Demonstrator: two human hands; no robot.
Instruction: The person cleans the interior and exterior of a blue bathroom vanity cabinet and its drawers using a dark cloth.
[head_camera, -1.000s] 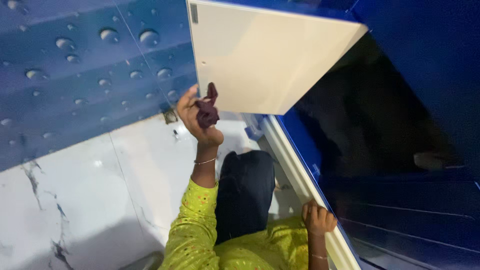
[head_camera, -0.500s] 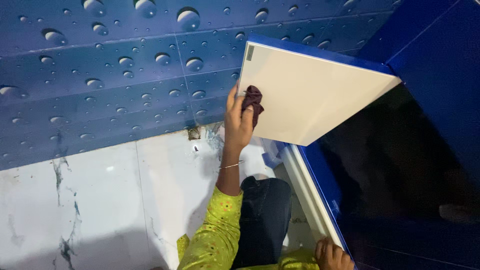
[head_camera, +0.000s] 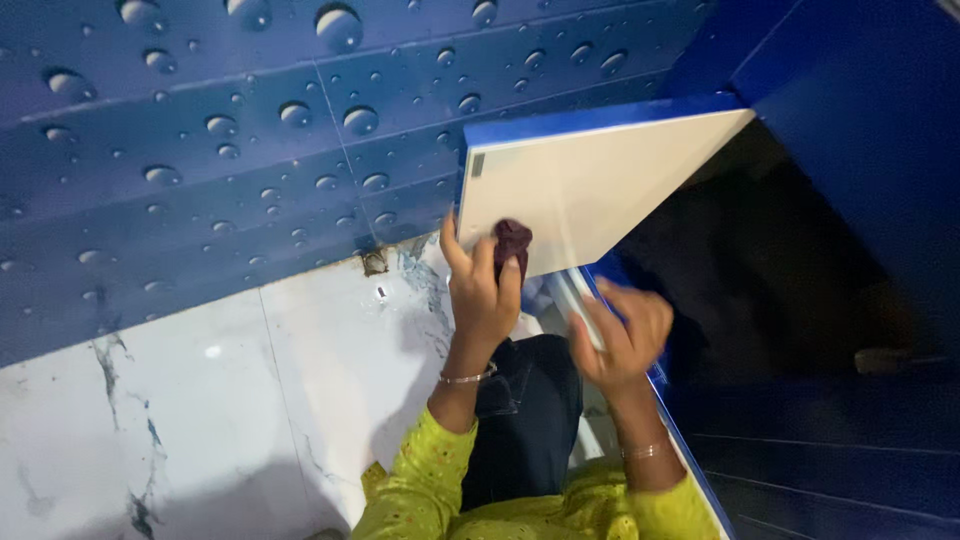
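Note:
My left hand (head_camera: 480, 295) presses a dark maroon cloth (head_camera: 512, 240) against the lower edge of an open cabinet door (head_camera: 600, 175). The door's inner face is cream and its rim is blue. My right hand (head_camera: 625, 335) sits just below the door's lower corner, with its fingers curled around the white edge strip of the cabinet frame (head_camera: 580, 300). Both wrists wear thin bangles, and the sleeves are yellow-green.
A blue wall with a raised droplet pattern (head_camera: 250, 150) fills the upper left. White marbled floor tile (head_camera: 200, 400) lies below it. The dark cabinet interior (head_camera: 800, 280) opens on the right. My knee in dark trousers (head_camera: 525, 420) is between my arms.
My right hand has come up from low on the frame to grip the white edge near the door. My left hand keeps the cloth on the door. The view has shifted.

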